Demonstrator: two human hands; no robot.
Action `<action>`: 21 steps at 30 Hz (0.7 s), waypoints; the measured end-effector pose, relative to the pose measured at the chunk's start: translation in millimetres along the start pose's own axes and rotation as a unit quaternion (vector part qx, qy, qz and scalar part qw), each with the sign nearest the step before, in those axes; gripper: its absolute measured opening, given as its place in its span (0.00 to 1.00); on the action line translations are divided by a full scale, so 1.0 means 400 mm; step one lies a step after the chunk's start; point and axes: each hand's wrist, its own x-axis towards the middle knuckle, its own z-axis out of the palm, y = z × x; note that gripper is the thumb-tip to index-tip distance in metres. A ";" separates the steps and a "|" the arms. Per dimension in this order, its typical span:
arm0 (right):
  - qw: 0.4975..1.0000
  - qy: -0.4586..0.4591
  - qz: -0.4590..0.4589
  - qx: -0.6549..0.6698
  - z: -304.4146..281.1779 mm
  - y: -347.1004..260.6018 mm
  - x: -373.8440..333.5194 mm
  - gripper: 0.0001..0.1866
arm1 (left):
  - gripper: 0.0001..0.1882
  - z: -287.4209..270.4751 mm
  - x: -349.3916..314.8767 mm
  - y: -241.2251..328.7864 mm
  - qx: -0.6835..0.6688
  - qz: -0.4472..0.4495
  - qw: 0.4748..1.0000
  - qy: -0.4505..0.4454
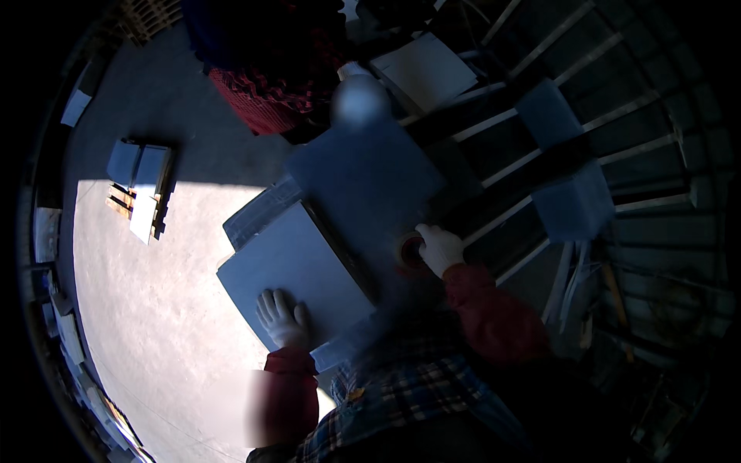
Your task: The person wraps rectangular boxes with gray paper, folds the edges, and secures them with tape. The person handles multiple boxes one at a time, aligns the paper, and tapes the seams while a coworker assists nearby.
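Observation:
My left hand [282,318], in a pale glove, lies flat with its fingers spread on a stack of grey flat sheets [297,255]. To the right, my gloved right hand [441,250] is closed on a reddish-brown ring that looks like a roll of tape [411,251]. The roll is beside the near right corner of a darker blue-grey panel [363,181]. That panel lies just beyond the stack. Shadow hides much of the surface under the roll.
Across from me stands a person in a dark red knit garment [266,100], with a gloved hand near the panel's far edge. A slatted metal frame [532,158] carrying box-like blocks [575,201] extends right. A loaded pallet [143,181] sits on the floor at left.

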 end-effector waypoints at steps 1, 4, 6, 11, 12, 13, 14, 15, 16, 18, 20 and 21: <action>1.000 -0.014 0.000 0.002 -0.010 -0.004 -0.020 0.20 | 0.38 0.003 -0.003 0.001 0.002 0.002 1.000 0.006; 1.000 -0.025 -0.006 0.006 -0.016 -0.013 -0.074 0.20 | 0.38 0.009 -0.007 -0.001 -0.002 0.004 1.000 0.018; 0.999 -0.052 -0.007 0.008 -0.020 -0.016 -0.099 0.21 | 0.37 0.007 -0.006 -0.002 -0.007 0.007 1.000 0.023; 0.998 0.019 -0.060 0.008 -0.014 -0.017 -0.106 0.24 | 0.35 -0.001 0.003 0.001 -0.019 -0.002 1.000 0.015; 0.996 0.053 -0.078 0.010 -0.023 -0.030 -0.105 0.24 | 0.35 0.000 -0.001 0.001 -0.024 0.001 1.000 0.020; 0.992 0.086 -0.095 0.013 -0.031 -0.044 -0.104 0.24 | 0.35 0.003 -0.003 0.000 -0.029 0.003 0.999 0.025; 0.991 0.082 -0.107 0.021 -0.037 -0.061 -0.093 0.24 | 0.35 0.005 -0.003 -0.002 -0.023 0.002 0.999 0.031; 0.990 0.077 -0.118 0.027 -0.053 -0.090 -0.076 0.25 | 0.35 0.007 -0.003 0.000 -0.019 0.002 0.999 0.035; 0.988 0.073 -0.128 0.034 -0.057 -0.121 -0.066 0.25 | 0.36 0.007 -0.003 0.001 -0.013 0.002 0.999 0.040; 0.979 0.090 -0.167 0.073 -0.044 -0.181 -0.064 0.24 | 0.35 0.007 -0.003 0.005 -0.017 -0.004 0.999 0.031; 0.970 0.085 -0.198 0.112 -0.030 -0.249 -0.065 0.24 | 0.35 0.005 0.007 0.003 -0.018 -0.005 0.999 0.026; 0.967 0.069 -0.209 0.131 -0.019 -0.285 -0.080 0.25 | 0.35 0.003 0.007 0.002 -0.019 -0.006 1.000 0.022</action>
